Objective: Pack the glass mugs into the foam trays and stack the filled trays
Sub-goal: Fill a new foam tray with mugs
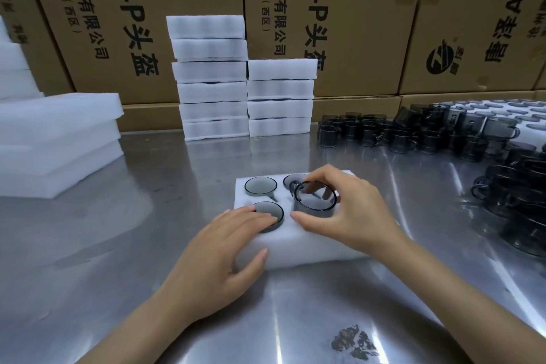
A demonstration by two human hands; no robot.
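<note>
A white foam tray lies on the steel table in front of me. Smoky grey glass mugs sit sunk in its far left, near left and far right pockets. My right hand grips a fourth mug by its rim, tilted and partly above the near right pocket. My left hand rests on the tray, straight fingers on the near left mug, thumb against the tray's front side.
Two stacks of filled foam trays stand at the back. Empty foam pieces are piled at the left. Several loose grey mugs crowd the right side. Cardboard boxes wall the back.
</note>
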